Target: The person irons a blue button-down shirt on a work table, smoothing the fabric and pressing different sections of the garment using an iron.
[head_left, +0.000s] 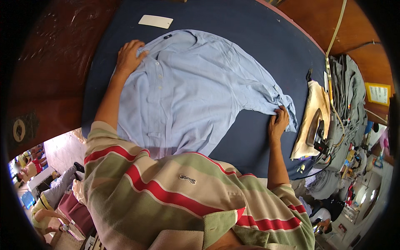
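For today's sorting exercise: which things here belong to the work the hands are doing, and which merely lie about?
In use:
light blue shirt
left hand flat near its collar
right hand at its sleeve
navy padded board

Lying about:
iron on a tan cloth
white card
grey garment pile

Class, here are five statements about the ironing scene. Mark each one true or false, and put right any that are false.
1. A light blue shirt lies spread on the dark blue board. True.
2. The left hand holds the iron. False: it rests flat on the shirt near the collar.
3. The right hand touches the sleeve end. True.
4. The iron sits on the shirt. False: it stands apart, on a tan cloth to the right.
5. A white card lies beyond the collar. True.
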The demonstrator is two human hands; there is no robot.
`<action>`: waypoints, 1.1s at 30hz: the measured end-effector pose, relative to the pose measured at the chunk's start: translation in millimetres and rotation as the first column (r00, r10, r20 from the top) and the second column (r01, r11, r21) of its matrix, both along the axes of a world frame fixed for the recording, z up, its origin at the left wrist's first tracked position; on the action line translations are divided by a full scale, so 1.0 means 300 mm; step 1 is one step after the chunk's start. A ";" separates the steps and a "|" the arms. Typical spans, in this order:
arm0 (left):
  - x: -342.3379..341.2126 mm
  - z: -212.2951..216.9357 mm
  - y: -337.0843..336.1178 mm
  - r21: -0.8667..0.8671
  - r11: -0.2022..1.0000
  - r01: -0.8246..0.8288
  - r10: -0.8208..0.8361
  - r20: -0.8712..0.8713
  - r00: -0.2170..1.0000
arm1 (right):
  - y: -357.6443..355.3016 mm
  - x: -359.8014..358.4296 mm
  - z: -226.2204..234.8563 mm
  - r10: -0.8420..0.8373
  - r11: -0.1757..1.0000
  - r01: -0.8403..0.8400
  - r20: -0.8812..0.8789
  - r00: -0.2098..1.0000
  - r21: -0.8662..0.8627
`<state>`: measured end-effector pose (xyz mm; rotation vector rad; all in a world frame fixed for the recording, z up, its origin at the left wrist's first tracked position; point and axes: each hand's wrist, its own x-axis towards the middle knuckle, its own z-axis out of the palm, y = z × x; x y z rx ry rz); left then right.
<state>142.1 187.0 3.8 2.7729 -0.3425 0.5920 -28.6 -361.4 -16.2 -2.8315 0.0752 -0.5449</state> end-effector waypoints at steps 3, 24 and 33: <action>0.048 -0.067 0.085 -0.040 0.999 -0.022 0.013 -0.211 0.977 | 0.002 0.010 -0.001 0.016 1.000 -0.016 -0.010 1.000 0.006; -0.506 0.066 -0.864 0.006 0.801 0.599 -0.532 -0.452 0.716 | -0.100 -0.086 0.280 0.197 0.947 -0.285 -0.427 0.882 -0.151; 0.077 0.061 -0.939 0.059 0.932 0.357 -0.345 -0.154 0.926 | -0.087 0.287 0.069 0.099 0.995 -0.095 -0.128 0.987 0.038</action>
